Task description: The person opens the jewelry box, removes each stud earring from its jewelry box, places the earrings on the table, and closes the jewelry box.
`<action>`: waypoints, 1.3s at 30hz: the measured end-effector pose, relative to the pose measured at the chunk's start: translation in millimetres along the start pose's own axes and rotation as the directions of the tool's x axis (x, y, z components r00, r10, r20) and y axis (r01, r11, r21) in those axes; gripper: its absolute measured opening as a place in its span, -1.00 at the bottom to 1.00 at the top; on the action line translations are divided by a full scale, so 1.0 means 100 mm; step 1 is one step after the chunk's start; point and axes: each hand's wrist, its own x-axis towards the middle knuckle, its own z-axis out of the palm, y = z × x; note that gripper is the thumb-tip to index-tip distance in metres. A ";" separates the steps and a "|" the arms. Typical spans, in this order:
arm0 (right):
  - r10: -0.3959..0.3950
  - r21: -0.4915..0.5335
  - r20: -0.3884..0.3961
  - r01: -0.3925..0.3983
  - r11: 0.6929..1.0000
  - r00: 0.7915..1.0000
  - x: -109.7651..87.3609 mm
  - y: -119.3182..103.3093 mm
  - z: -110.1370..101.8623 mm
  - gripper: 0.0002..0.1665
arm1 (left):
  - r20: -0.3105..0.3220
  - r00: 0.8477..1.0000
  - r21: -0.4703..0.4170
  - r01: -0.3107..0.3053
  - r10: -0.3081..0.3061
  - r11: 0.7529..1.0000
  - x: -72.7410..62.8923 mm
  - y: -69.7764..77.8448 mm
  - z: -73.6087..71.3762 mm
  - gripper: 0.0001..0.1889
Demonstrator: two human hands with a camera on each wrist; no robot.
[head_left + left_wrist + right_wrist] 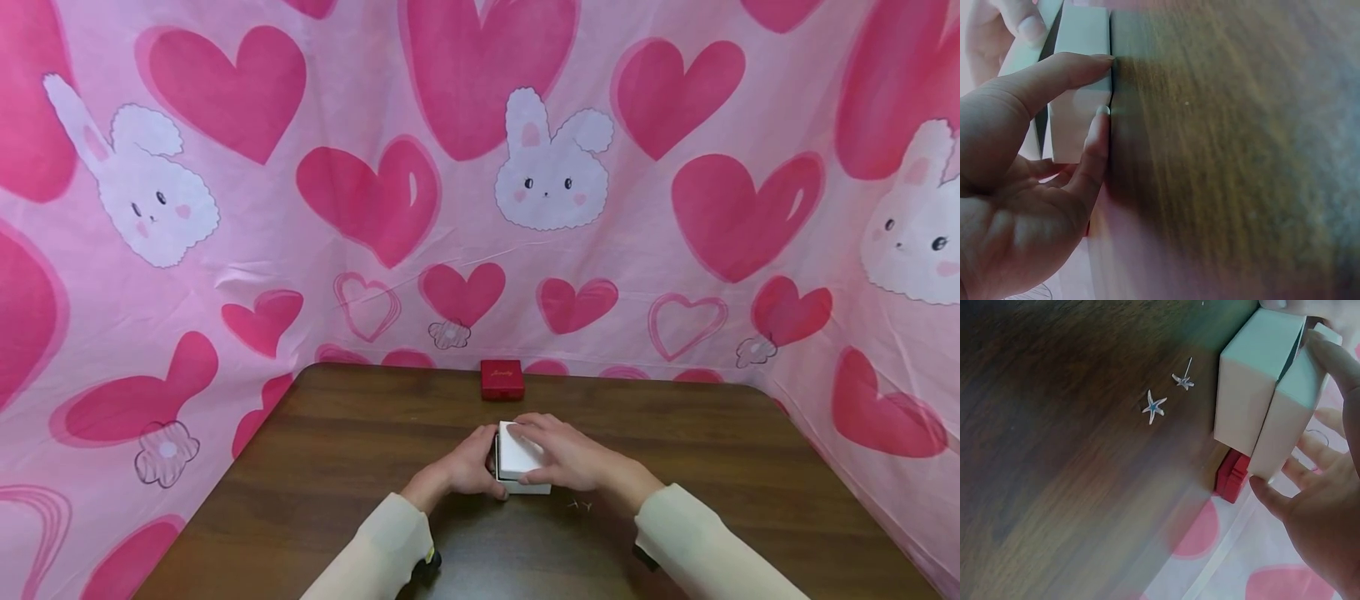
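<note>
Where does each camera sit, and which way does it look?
Head: on the head, facing forward and down at a white box and red box; sleeves, left hand, right hand show.
Left wrist: worn there, looking at white box and table; both hands show.
Right wrist: worn there, looking at white box and two little starfish; right hand shows.
Head and right wrist share the red box.

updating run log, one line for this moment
left hand: grips white box base | right hand: holds lid, ajar | starfish earrings: on table

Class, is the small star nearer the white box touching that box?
Apart: in the right wrist view, bare wooden tabletop shows plainly between the nearer star and the white box.
</note>
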 end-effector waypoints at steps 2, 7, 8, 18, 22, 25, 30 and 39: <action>0.003 0.002 0.004 -0.003 1.000 1.000 0.01 0.00 0.01 -0.07 | 0.005 1.000 -0.012 0.008 -0.008 1.000 0.00 0.01 -0.01 -0.01; -0.007 -0.002 0.006 0.007 1.000 1.000 0.04 0.01 0.03 -0.10 | 0.013 1.000 -0.038 0.009 -0.008 0.999 -0.01 0.01 -0.02 -0.02; -0.007 -0.001 0.006 0.007 1.000 1.000 0.05 0.01 0.04 -0.11 | 0.013 1.000 -0.039 0.007 -0.007 0.999 -0.01 0.01 -0.01 -0.03; -0.010 0.000 0.016 0.010 1.000 1.000 0.07 0.00 0.08 -0.12 | 0.010 1.000 -0.058 0.004 -0.004 0.998 -0.03 0.00 -0.01 -0.07; -0.005 0.000 0.018 0.005 1.000 1.000 0.07 0.00 0.09 -0.12 | 0.013 1.000 -0.062 0.015 -0.015 0.998 -0.04 0.01 -0.01 -0.08; 0.007 -0.003 0.024 -0.007 1.000 1.000 0.08 0.01 0.10 -0.13 | 0.015 1.000 -0.060 0.020 -0.019 0.998 -0.04 0.01 -0.01 -0.08; 0.019 -0.007 0.036 -0.019 1.000 0.999 0.08 0.03 0.12 -0.13 | 0.012 1.000 -0.055 0.016 -0.015 0.998 -0.03 0.00 0.00 -0.06; 0.015 -0.018 0.044 -0.014 1.000 0.999 0.09 0.04 0.17 -0.13 | 0.013 0.999 -0.038 0.029 -0.029 0.999 -0.04 -0.01 0.01 0.01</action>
